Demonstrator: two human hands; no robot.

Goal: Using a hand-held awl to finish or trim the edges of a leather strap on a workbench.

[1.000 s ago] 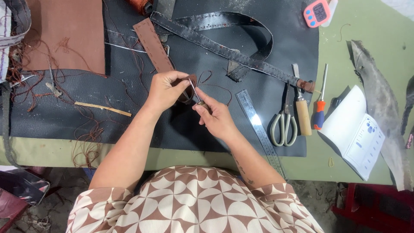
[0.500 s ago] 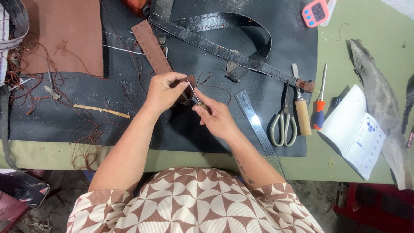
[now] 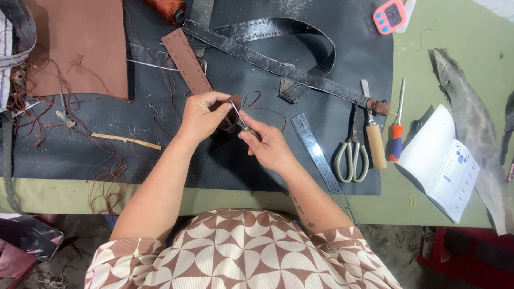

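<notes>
My left hand [image 3: 202,115] grips the near end of a narrow brown leather strap [image 3: 187,60] that runs away up and to the left, with stitch holes along both edges. My right hand [image 3: 267,147] pinches a thin metal needle-like tool [image 3: 238,115] whose tip rests against the strap end between my two hands. Dark red thread [image 3: 262,104] loops off to the right of the strap. Both hands work over a large dark grey leather sheet [image 3: 225,171].
A steel ruler [image 3: 321,160], scissors [image 3: 352,152], a wooden-handled awl [image 3: 373,142] and a small screwdriver [image 3: 396,134] lie right of my hands. A long black strap [image 3: 278,64] loops above. A white booklet [image 3: 444,166], brown leather piece [image 3: 75,45], thread spool [image 3: 163,8], pink timer [image 3: 391,16].
The hands stay together at the strap end; the right hand has shifted the tool slightly against the strap. Nothing else on the table has moved.
</notes>
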